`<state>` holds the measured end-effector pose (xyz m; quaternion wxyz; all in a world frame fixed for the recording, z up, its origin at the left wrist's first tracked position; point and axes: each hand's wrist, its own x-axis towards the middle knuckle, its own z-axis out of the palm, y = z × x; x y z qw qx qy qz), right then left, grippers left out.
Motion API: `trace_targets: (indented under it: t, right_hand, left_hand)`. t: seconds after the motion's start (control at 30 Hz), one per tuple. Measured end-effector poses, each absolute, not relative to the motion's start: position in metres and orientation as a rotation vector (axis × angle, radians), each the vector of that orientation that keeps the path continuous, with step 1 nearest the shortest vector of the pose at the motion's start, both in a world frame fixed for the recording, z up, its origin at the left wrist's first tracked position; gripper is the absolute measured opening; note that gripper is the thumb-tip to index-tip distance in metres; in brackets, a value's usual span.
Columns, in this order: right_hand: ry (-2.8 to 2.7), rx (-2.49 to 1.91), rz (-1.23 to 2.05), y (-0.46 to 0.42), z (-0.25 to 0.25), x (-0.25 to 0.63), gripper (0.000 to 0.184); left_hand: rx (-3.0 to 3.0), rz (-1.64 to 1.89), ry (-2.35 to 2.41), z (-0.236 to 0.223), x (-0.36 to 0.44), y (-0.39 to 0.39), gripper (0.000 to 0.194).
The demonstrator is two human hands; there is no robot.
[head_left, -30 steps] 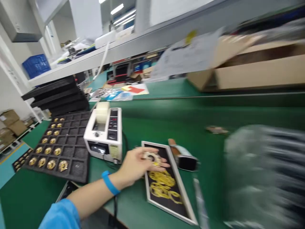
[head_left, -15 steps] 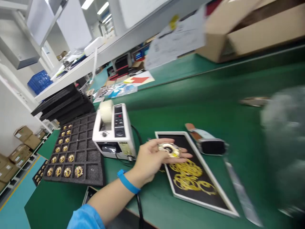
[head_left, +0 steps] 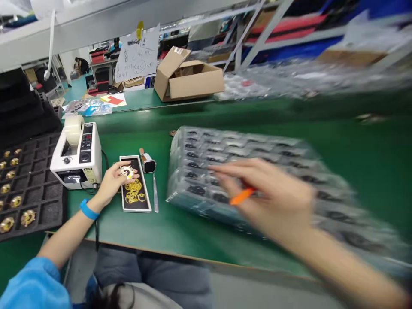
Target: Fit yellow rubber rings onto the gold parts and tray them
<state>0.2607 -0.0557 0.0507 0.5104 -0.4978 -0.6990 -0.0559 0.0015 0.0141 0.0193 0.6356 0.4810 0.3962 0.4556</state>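
Note:
My left hand [head_left: 112, 182] is closed on a round gold-and-silver metal part [head_left: 127, 172] with a dark opening, held between thumb and fingers above a white-rimmed tray [head_left: 149, 205]. Thin yellow rings [head_left: 133, 189] lie on that tray's black bottom. Over a stack of clear plastic trays [head_left: 189, 199] with dark round pieces in their pockets is my right hand [head_left: 273, 201], blurred by motion. Its thumb and index finger come together as in a pinch; what they hold, if anything, is too smeared to name. Something orange [head_left: 242, 196] shows at its fingers.
A white tape dispenser [head_left: 77, 159] stands left of the tray. Further left, a black foam tray [head_left: 40, 193] holds several gold round parts. A smartwatch [head_left: 148, 165] and tweezers [head_left: 156, 195] lie beside the white-rimmed tray. An open cardboard box [head_left: 196, 86] sits behind.
The view has swung to the right, bringing the whole clear tray stack into sight. My right hand has come in over it. My left hand still holds the metal part above the white-rimmed tray.

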Motion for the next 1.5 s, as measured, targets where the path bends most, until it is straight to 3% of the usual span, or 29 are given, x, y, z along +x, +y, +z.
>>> trace_targets:
  t: [0.23, 0.47, 0.73, 1.03, 1.17, 1.5]
  right_hand:
    - [-1.647, -1.147, 0.433, -0.027, 0.040, 0.172, 0.018]
    - [-1.552, -1.164, 0.909, -0.001, 0.027, 0.164, 0.028]
    - [-1.546, -1.075, 0.968, -0.005, 0.024, 0.163, 0.030]
    - [-1.401, -1.179, 0.980, -0.006, 0.020, 0.167, 0.031]
    - [-1.392, -1.174, 0.911, -0.007, 0.023, 0.170, 0.026]
    - [-1.429, -1.121, 0.916, -0.007, 0.026, 0.173, 0.013]
  left_hand:
    - [1.116, 1.036, 0.808, 0.015, 0.002, 0.009, 0.023]
    - [1.173, 1.084, 0.844, 0.012, 0.005, 0.006, 0.029]
    - [1.491, 1.149, 0.967, 0.012, 0.007, 0.002, 0.030]
    - [1.229, 1.105, 0.855, 0.017, 0.009, -0.001, 0.026]
    - [1.080, 1.043, 0.711, 0.021, 0.007, -0.003, 0.042]
    - [1.214, 0.956, 0.626, 0.019, 0.006, -0.005, 0.046]
